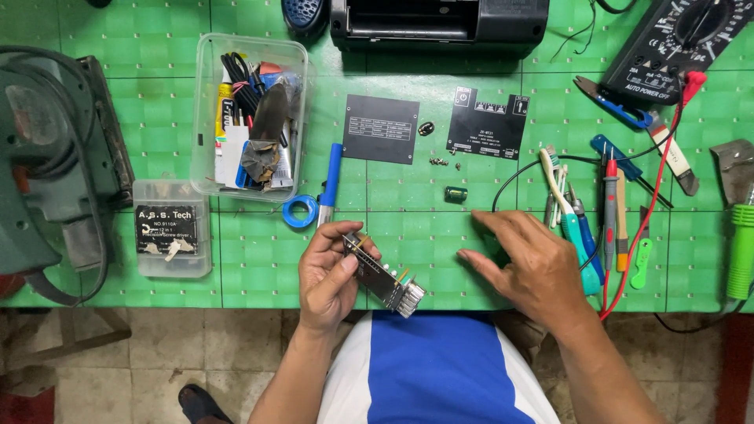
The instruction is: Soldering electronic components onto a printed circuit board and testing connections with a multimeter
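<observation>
Head view, left to right: a grey-green power tool [47, 165] lies at the far left of the green desk [259, 275], with a small clear plastic case [171, 228] just beside it. Behind that case stands a clear tub [206, 118] packed with cables, tubes and small tools. A roll of blue tape [299, 211] and a blue-handled pen-like tool [330, 182] lie near the tub's right corner.

At the near edge of the desk the left hand [330, 275] is closed around a narrow circuit board [382, 275], thumb and fingers pinching its upper end; the board slants down to the right, its metal connector end hanging over the desk edge. Farther back lie two dark rectangular plates [380, 129], a few small screws [440, 162] between them, and a small green capacitor [455, 193].

The right hand [534, 263] rests open, palm down, fingers spread on the desk, holding nothing, just right of the board. Beside it lie screwdrivers [572, 220], red and black probe leads [611, 196] and a green tool handle [740, 251]; a multimeter [675, 39] sits at the back right.
</observation>
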